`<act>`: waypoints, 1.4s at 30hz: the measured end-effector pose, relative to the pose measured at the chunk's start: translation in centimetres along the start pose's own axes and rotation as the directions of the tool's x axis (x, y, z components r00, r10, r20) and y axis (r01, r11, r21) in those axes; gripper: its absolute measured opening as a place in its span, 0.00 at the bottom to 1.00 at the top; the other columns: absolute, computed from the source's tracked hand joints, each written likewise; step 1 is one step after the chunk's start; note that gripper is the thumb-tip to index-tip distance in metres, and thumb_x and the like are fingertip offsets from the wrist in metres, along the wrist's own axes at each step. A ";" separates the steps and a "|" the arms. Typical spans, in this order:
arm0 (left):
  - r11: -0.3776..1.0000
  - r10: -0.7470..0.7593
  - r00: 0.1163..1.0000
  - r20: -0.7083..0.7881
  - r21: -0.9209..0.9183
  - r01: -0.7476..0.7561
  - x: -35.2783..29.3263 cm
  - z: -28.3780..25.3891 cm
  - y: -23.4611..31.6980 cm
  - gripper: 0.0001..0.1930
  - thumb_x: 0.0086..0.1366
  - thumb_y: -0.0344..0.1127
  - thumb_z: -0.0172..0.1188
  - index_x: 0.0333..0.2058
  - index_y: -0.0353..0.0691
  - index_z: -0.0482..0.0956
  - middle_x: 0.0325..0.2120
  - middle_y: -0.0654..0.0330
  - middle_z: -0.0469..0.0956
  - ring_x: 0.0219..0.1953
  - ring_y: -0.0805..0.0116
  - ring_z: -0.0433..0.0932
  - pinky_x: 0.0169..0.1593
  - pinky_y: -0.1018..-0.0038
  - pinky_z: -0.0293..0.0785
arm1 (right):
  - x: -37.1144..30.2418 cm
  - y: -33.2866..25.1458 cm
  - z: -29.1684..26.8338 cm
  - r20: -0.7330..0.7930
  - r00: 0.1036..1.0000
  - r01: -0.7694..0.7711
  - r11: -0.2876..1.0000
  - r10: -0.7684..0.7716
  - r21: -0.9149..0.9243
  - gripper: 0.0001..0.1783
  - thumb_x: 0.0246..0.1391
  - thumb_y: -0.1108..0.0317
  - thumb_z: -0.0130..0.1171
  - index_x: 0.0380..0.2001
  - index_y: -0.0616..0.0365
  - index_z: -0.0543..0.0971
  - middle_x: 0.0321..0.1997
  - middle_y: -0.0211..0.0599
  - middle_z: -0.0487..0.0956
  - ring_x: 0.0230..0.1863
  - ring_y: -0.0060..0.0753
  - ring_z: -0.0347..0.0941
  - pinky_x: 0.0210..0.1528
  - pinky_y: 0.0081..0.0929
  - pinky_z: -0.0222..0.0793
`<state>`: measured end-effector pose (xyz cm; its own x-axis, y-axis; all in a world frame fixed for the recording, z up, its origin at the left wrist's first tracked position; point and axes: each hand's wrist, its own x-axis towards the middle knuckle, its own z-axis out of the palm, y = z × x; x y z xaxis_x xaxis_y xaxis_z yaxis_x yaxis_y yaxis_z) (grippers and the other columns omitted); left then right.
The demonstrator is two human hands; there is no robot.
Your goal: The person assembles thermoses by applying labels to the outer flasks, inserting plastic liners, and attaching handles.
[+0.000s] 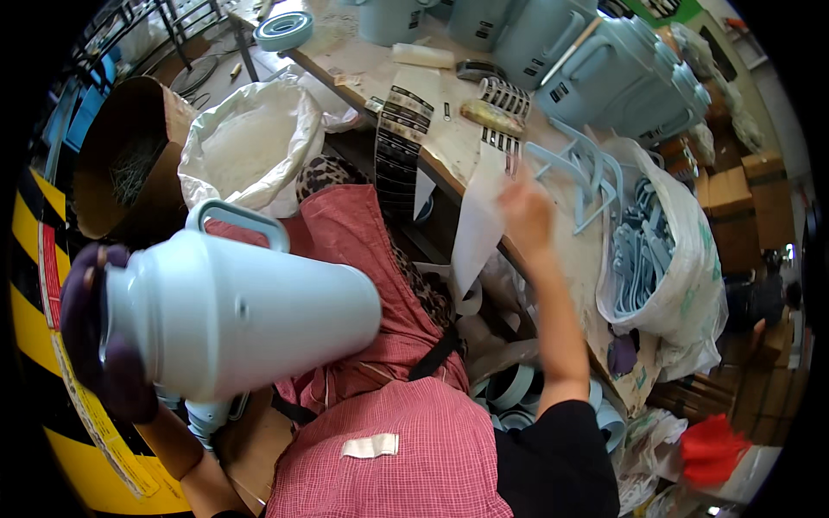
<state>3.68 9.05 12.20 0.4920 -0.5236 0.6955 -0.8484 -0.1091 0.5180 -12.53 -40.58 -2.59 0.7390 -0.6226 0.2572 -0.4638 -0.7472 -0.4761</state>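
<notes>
My left hand (108, 332), in a dark purple glove, grips one end of a light blue thermos jug (268, 311). The jug lies on its side across my lap, its handle (237, 220) pointing up and away from me. Over the table's near edge my bare right hand (527, 207) is smeared by motion, so its finger pose is unclear. Beside it a white backing strip (477, 229) hangs down from a roll of black-and-white labels (503, 97). A second strip of dark labels (403, 121) drapes over the edge further left.
Several light blue jugs (617, 78) stand at the back of the table. Loose blue handles (587, 173) lie near a white bag (682, 250) full of blue parts. To the left are an open white sack (250, 142) and a brown drum (121, 155) holding metal pieces.
</notes>
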 end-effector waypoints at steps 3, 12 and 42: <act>0.965 -0.128 0.985 0.113 -0.213 0.150 3.0 4.8 -0.7 0.31 0.54 0.45 0.67 0.55 0.40 0.74 0.65 0.38 0.67 0.63 0.42 0.73 0.65 0.53 0.70 | 5.3 11.2 -6.7 -0.093 0.945 -0.325 0.935 0.314 -0.144 0.27 0.71 0.43 0.42 0.43 0.52 0.81 0.22 0.39 0.84 0.24 0.45 0.82 0.35 0.42 0.76; 0.837 -0.454 0.882 -0.126 -0.399 0.374 -3.5 4.9 -0.7 0.37 0.65 0.54 0.56 0.60 0.25 0.67 0.64 0.40 0.68 0.65 0.47 0.69 0.68 0.55 0.64 | 3.6 19.1 -5.6 -0.671 0.600 0.193 0.735 0.436 0.650 0.18 0.74 0.59 0.46 0.59 0.54 0.71 0.37 0.36 0.80 0.25 0.24 0.75 0.27 0.24 0.67; 0.511 -0.859 0.244 -0.449 -0.766 0.389 -11.3 12.5 2.1 0.30 0.72 0.61 0.50 0.63 0.49 0.67 0.67 0.57 0.63 0.71 0.54 0.58 0.70 0.56 0.62 | -4.9 -21.7 4.7 0.472 0.787 -0.558 -0.133 -0.397 0.819 0.27 0.74 0.72 0.42 0.73 0.55 0.59 0.24 0.21 0.60 0.14 0.10 0.50 0.15 0.14 0.47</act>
<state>-6.11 4.14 -0.82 0.9370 0.3456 -0.0517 -0.0925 0.3879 0.9170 -3.76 -20.22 2.57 0.9964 -0.0840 -0.0055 0.0495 0.6375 -0.7688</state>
